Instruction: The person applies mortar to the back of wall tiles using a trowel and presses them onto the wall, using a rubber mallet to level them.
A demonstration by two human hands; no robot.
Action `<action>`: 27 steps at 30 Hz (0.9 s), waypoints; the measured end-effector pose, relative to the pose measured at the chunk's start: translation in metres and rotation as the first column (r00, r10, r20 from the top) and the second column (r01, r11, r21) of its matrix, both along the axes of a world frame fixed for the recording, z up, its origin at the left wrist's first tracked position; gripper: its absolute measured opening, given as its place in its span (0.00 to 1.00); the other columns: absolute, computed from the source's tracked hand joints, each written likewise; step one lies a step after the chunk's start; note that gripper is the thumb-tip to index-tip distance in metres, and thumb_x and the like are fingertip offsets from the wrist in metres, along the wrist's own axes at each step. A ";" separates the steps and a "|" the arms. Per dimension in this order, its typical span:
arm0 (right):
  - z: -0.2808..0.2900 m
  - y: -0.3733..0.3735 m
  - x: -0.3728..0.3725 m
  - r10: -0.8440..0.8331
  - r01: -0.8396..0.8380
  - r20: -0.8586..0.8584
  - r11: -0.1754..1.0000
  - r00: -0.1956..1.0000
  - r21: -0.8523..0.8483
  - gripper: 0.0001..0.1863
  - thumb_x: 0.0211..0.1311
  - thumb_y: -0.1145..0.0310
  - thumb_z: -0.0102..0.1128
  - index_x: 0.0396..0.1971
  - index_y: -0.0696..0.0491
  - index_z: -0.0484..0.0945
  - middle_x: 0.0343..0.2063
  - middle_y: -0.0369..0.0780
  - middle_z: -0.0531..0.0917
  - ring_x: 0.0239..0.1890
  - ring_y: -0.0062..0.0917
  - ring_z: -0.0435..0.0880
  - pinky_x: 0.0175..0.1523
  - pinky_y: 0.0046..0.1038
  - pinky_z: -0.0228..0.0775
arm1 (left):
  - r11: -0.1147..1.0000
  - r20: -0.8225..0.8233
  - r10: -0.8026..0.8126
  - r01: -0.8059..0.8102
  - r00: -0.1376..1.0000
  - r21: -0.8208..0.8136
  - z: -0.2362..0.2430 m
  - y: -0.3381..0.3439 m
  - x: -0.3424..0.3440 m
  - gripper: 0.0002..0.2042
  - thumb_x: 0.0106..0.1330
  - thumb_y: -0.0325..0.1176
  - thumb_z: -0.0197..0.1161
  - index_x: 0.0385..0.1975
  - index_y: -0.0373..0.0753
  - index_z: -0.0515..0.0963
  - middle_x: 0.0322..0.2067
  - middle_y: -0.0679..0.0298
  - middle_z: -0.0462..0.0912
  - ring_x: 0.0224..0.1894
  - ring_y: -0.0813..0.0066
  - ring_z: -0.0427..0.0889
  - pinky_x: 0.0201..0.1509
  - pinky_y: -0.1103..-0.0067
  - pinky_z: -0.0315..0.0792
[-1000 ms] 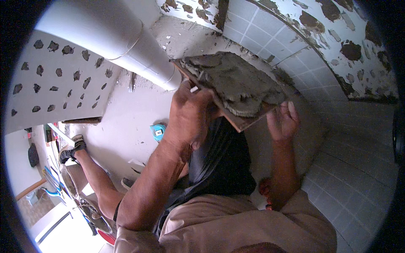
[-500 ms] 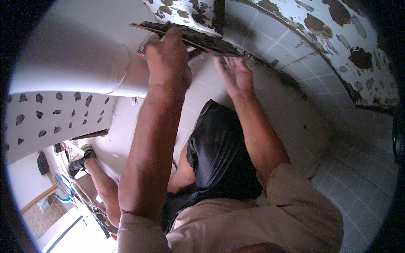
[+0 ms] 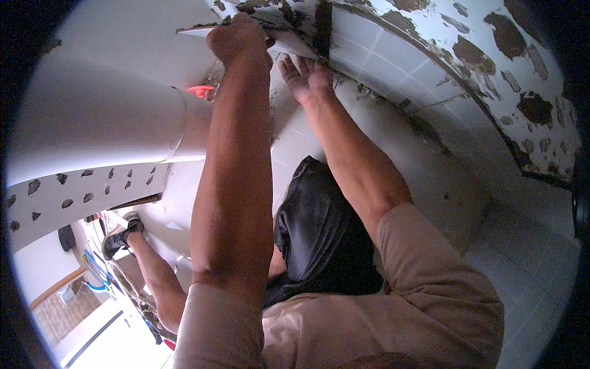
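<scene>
White wall [image 3: 439, 46] w/ dark patches, upper RH side; white pipe [image 3: 110, 117], LH side. Thin panel [image 3: 292, 44] at top ctr. L hand [image 3: 241, 44] at panel; grip: can't tell. R hand [image 3: 306, 79]: fingers spread, just below panel edge.

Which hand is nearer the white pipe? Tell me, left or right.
Left. In the picture, the left hand is above and right of the white pipe, its forearm crossing in front; the right hand is farther right, beyond that forearm.
</scene>
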State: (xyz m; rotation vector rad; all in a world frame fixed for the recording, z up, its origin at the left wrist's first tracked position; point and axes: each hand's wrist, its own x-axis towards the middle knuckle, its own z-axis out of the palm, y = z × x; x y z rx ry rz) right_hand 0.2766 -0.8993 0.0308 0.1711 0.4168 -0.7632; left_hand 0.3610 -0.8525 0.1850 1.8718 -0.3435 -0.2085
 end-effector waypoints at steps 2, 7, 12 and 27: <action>-0.001 -0.003 0.007 0.000 0.000 -0.043 1.000 0.999 0.009 0.23 0.76 0.56 0.34 0.60 0.56 0.61 0.55 0.43 0.70 0.56 0.48 0.73 0.61 0.56 0.68 | 1.000 -0.009 0.018 -0.018 1.000 0.000 -0.005 -0.006 0.016 0.15 0.65 0.31 0.58 0.40 0.21 0.73 0.33 0.44 0.83 0.32 0.60 0.85 0.31 0.66 0.79; 0.002 -0.007 0.013 0.041 -0.041 -0.018 0.999 0.999 0.004 0.25 0.75 0.55 0.36 0.66 0.52 0.59 0.61 0.39 0.68 0.59 0.46 0.72 0.65 0.55 0.64 | 0.770 0.372 -0.472 0.168 0.799 0.615 -0.010 -0.011 0.046 0.14 0.66 0.31 0.60 0.40 0.24 0.73 0.30 0.47 0.83 0.26 0.61 0.84 0.24 0.69 0.76; -0.001 -0.020 0.004 0.025 -0.019 -0.059 0.996 0.998 0.092 0.25 0.75 0.54 0.38 0.67 0.47 0.60 0.63 0.32 0.68 0.59 0.43 0.72 0.66 0.55 0.61 | 0.985 -0.037 -0.172 0.172 0.984 -0.011 -0.005 -0.042 0.018 0.11 0.64 0.32 0.61 0.40 0.29 0.75 0.30 0.54 0.81 0.26 0.61 0.81 0.24 0.67 0.76; 0.006 -0.004 0.010 -0.054 0.041 0.055 0.975 0.997 0.219 0.22 0.72 0.64 0.39 0.63 0.51 0.64 0.60 0.34 0.69 0.58 0.41 0.73 0.60 0.49 0.68 | 0.950 -0.240 -0.162 0.086 0.957 -0.300 0.008 -0.054 0.009 0.16 0.65 0.39 0.61 0.45 0.34 0.73 0.37 0.53 0.79 0.37 0.60 0.80 0.27 0.67 0.81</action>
